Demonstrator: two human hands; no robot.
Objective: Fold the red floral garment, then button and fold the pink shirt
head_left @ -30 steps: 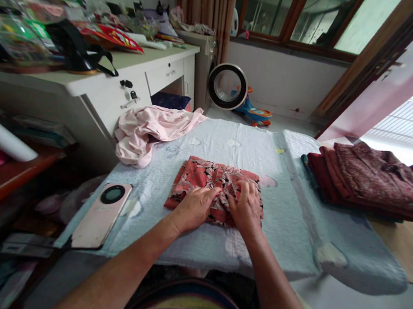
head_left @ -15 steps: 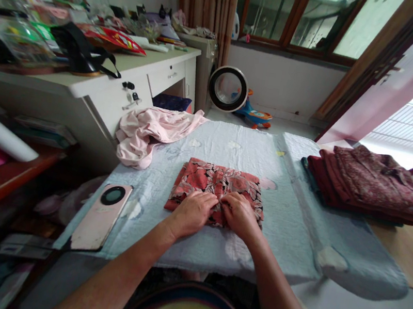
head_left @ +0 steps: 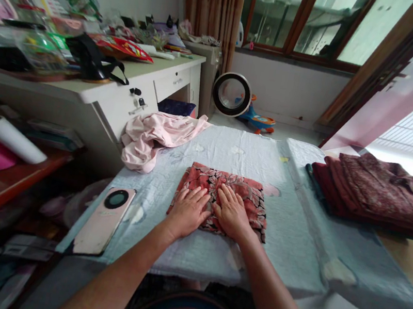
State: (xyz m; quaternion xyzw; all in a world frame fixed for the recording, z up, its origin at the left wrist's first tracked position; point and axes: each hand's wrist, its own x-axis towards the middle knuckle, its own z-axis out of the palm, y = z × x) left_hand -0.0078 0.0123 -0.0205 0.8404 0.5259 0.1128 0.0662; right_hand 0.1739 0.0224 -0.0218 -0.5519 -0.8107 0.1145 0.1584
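Left hand [head_left: 186, 210]: palm down, fingers spread and flat; the grip is fully open, pressing on the cloth and clasping nothing.
Right hand [head_left: 232, 212]: likewise flat and open, fingers splayed forward, just beside the left hand, thumbs nearly meeting.
Forearms: both bare, running from the lower edge up to the cloth and converging there.
Folded floral cloth [head_left: 240, 188]: thin red fabric with a pale leaf print, folded to a flat rectangle; it lies directly beneath both palms, its far half uncovered.
Bench cover [head_left: 289, 225]: pale blue quilted padding, lightly wrinkled, under the floral cloth.
Pink garment [head_left: 154, 136]: soft, crumpled heap, beyond and left of the floral cloth.
Phone [head_left: 104, 220]: smooth pink slab with a round black camera ring, left of the floral cloth, near the bench edge.
Maroon stack [head_left: 376, 194]: dark patterned garments, folded and piled, well right of the floral cloth.
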